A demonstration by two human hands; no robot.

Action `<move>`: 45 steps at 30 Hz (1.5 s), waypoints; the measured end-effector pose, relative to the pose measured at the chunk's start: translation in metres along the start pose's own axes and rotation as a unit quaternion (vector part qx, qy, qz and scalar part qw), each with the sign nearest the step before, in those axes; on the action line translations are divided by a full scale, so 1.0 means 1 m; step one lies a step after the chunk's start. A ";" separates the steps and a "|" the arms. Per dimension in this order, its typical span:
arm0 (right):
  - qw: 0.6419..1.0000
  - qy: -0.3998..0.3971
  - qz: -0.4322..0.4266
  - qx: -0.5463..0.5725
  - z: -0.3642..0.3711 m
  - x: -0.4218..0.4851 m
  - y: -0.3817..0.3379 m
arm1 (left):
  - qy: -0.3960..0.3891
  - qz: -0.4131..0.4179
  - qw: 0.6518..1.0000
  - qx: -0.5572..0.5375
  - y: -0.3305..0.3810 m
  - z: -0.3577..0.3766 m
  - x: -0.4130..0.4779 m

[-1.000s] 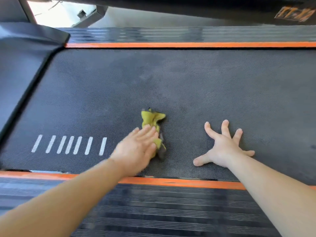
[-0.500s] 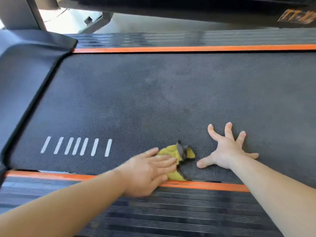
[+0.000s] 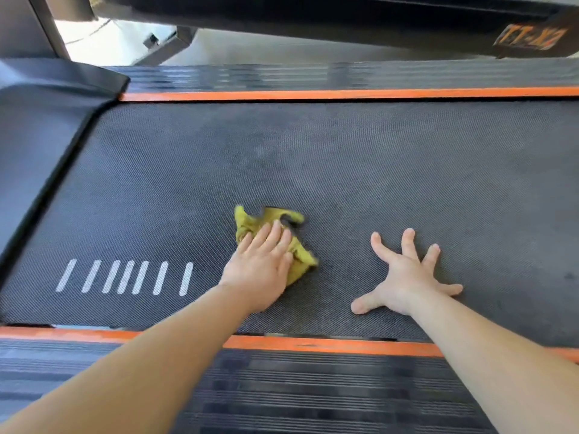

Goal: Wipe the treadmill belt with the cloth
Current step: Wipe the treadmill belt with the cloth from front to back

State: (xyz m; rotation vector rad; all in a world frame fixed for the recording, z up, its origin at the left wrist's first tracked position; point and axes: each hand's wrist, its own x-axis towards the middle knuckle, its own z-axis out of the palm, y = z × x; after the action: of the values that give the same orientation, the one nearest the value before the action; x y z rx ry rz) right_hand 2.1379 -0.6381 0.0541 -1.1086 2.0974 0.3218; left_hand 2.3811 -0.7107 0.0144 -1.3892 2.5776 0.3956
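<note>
1. Nearest the person lies the ribbed side rail (image 3: 282,389), and just past it the near orange strip (image 3: 313,343). Both forearms reach over them onto the treadmill belt (image 3: 344,158).
2. The left hand (image 3: 260,267) lies flat on the yellow cloth (image 3: 249,222), fingers straight and close together, pressing it to the belt rather than gripping it. The bunched cloth sticks out beyond the fingertips and to their right.
3. The right hand (image 3: 407,277) is well apart from the cloth, fingers spread wide and palm down on bare belt. It holds nothing and looks like a brace.
4. The white stripes (image 3: 125,277) are to the left of the cloth.
5. Wiping seems under way in the near middle of the belt. Farther out the surface shows dull, smudgy patches, so the far half and both ends probably still need passes; I cannot tell exactly what is already clean.
6. Beyond runs the far orange strip (image 3: 344,94).
</note>
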 end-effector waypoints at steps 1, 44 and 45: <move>1.000 0.002 0.000 -0.001 0.001 0.001 0.001 | -0.002 0.000 1.000 -0.007 0.011 0.002 0.003; 1.000 0.010 0.006 0.003 0.005 0.012 0.004 | -0.040 0.128 0.989 0.057 0.053 0.002 0.066; 1.000 0.012 0.006 0.004 0.006 0.012 0.004 | -0.049 0.185 0.979 0.065 0.055 0.005 0.051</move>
State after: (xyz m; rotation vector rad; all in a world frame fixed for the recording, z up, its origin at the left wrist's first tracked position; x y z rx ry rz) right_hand 2.1333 -0.6402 0.0414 -1.1007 2.1250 0.3066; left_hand 2.3079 -0.7203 0.0027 -0.8233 2.7216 0.3310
